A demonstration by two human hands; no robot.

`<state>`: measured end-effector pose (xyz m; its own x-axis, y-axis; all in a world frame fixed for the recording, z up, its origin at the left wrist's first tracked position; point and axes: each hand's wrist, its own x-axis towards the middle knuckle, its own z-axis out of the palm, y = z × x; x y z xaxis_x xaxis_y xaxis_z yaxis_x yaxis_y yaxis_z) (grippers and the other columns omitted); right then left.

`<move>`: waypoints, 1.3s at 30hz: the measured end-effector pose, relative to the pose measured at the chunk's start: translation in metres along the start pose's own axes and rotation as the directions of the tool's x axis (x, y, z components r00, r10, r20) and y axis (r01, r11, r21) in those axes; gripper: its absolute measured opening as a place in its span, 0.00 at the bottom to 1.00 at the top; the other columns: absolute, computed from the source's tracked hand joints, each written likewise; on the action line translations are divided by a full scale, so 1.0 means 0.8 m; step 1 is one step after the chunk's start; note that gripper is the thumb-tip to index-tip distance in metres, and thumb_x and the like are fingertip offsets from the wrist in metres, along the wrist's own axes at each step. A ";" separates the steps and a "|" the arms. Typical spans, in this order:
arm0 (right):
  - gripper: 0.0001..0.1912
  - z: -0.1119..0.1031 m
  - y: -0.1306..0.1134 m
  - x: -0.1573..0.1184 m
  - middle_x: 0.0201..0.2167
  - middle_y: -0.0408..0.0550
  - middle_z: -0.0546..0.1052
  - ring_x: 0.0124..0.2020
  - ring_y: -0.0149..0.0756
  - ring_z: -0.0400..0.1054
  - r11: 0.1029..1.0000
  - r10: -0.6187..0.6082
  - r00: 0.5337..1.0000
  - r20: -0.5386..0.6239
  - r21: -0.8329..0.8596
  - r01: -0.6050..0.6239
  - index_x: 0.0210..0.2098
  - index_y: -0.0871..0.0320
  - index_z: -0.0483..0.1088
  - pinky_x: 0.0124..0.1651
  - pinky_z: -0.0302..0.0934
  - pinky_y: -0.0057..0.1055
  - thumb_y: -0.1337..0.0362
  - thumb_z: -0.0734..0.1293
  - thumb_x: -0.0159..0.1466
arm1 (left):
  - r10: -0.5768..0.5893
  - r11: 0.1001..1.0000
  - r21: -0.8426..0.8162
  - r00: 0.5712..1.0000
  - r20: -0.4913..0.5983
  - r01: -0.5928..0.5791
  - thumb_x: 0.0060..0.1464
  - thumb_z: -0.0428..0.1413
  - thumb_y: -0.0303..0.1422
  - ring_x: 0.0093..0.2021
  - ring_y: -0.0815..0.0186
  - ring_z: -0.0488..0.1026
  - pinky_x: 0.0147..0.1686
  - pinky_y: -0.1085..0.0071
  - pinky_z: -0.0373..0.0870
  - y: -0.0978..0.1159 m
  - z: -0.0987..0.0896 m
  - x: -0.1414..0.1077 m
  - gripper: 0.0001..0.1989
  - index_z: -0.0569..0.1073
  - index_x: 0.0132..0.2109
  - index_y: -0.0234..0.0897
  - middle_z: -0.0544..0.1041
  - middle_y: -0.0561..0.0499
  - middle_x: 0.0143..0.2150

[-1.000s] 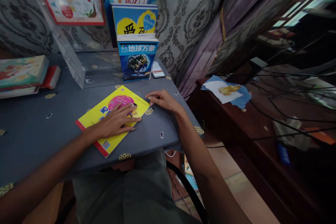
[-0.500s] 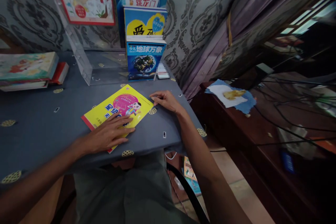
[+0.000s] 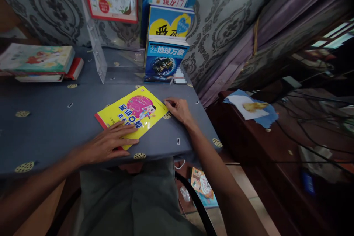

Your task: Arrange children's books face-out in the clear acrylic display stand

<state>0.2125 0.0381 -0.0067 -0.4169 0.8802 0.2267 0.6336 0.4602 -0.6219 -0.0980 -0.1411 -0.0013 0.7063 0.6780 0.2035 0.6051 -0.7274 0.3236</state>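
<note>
A yellow booklet [image 3: 149, 121] with a pink circle, a cartoon child and blue lettering lies closed and slanted on the cloth-covered table. My left hand [image 3: 114, 142] rests flat across its lower left part, fingers spread, hiding some of the title. At the booklet's right corner is my right hand [image 3: 178, 110], its thumb and forefinger pinched together on the corner and the other fingers curled in.
A clear acrylic stand [image 3: 124, 75] at the back holds several upright books, among them a blue earth book [image 3: 162, 62]. Stacked books [image 3: 41, 59] lie at the left. On the right, a dark red cabinet [image 3: 240, 147] carries cables and a blue cloth [image 3: 267, 120].
The view has shifted, so the table scene sits farther right. My left hand has slid toward the booklet's near edge, uncovering more lettering. My right fingers have curled tighter at the corner.
</note>
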 end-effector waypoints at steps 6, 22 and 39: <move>0.14 0.008 -0.023 -0.029 0.33 0.54 0.80 0.35 0.43 0.70 0.961 -0.092 0.991 -0.094 -0.268 0.064 0.44 0.60 0.79 0.39 0.59 0.35 0.64 0.61 0.68 | -0.057 0.998 0.015 0.995 -0.079 0.058 0.68 0.54 0.43 0.69 0.58 0.65 0.70 0.49 0.60 0.006 0.008 -0.012 0.22 0.69 0.66 0.49 0.70 0.48 0.69; 0.14 0.069 -0.143 -0.143 0.47 0.55 0.81 0.50 0.46 0.69 0.859 -0.498 0.861 0.100 -0.073 0.506 0.53 0.60 0.76 0.52 0.65 0.45 0.68 0.63 0.71 | -0.138 0.985 -0.127 0.979 -0.152 0.119 0.68 0.51 0.28 0.64 0.58 0.69 0.65 0.52 0.66 0.025 -0.006 -0.041 0.16 0.78 0.56 0.48 0.74 0.46 0.63; 0.15 0.093 -0.154 -0.155 0.51 0.56 0.79 0.52 0.46 0.69 0.785 -0.616 0.781 0.099 -0.006 0.620 0.54 0.56 0.77 0.52 0.68 0.47 0.68 0.65 0.69 | -0.172 0.980 -0.135 0.959 -0.225 0.144 0.66 0.51 0.27 0.62 0.61 0.71 0.68 0.52 0.63 0.023 -0.015 -0.067 0.16 0.78 0.54 0.48 0.77 0.48 0.59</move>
<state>0.1373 -0.1368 -0.0140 -0.7808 0.3925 0.4860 0.2426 0.9074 -0.3431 -0.1289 -0.1898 0.0047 0.4911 0.7990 0.3471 0.6450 -0.6013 0.4715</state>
